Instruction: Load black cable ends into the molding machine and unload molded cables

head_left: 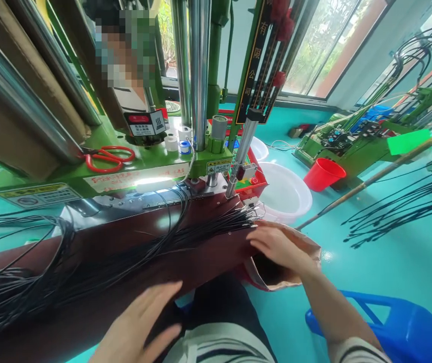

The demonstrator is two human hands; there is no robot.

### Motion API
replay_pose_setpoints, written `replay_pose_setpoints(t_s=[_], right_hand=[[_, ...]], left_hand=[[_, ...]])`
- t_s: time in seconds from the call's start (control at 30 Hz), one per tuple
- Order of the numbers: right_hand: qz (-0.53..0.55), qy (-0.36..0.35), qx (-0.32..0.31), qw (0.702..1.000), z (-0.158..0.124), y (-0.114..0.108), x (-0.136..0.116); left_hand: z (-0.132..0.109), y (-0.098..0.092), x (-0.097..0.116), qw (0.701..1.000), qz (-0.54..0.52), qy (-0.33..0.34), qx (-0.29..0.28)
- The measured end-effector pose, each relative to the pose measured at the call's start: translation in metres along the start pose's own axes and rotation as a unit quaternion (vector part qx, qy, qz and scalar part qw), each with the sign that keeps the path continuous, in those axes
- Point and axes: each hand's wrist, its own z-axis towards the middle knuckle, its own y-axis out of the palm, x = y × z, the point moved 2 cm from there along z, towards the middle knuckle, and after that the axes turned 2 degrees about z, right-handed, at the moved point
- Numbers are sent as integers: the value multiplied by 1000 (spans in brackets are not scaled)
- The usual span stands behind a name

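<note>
A long bundle of thin black cables (155,243) lies along a dark red-brown work surface (208,259), its stripped or metallic ends (244,216) gathered at the right. My right hand (278,246) is at those ends, over the surface's right edge, fingers stretched leftward; nothing shows held in it, and I cannot tell whether its fingertips touch the cables. Over the surface's near edge, my left hand (138,325) hangs empty with thumb and fingers apart. Beneath my right forearm stands a paper-lined bag or bin (312,247) with a dark inside.
Behind the cables rises a green press machine (155,166) with steel columns; red-handled scissors (110,159) rest on its ledge. To the right are a white tub (287,189), a red bucket (323,174), a blue plastic stool or chair (408,327) and more hanging black cables (400,214).
</note>
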Motion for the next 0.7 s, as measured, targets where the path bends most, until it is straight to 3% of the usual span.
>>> replay_pose_setpoints(t_s=[0.07, 0.13, 0.27, 0.47, 0.7], right_hand=[[-62, -21, 70, 995, 22, -11, 13], [-100, -56, 120, 986, 43, -15, 22], [-92, -83, 219, 968, 61, -13, 29], [8, -27, 275, 961, 22, 2, 36], [76, 5, 287, 955, -15, 22, 15]], left_hand=[[48, 15, 8, 993, 88, 65, 36], [93, 31, 12, 983, 159, 77, 46], [151, 54, 8, 965, 260, 14, -9], [170, 55, 0, 965, 240, 12, -104], [169, 45, -8, 989, 129, 72, -27]])
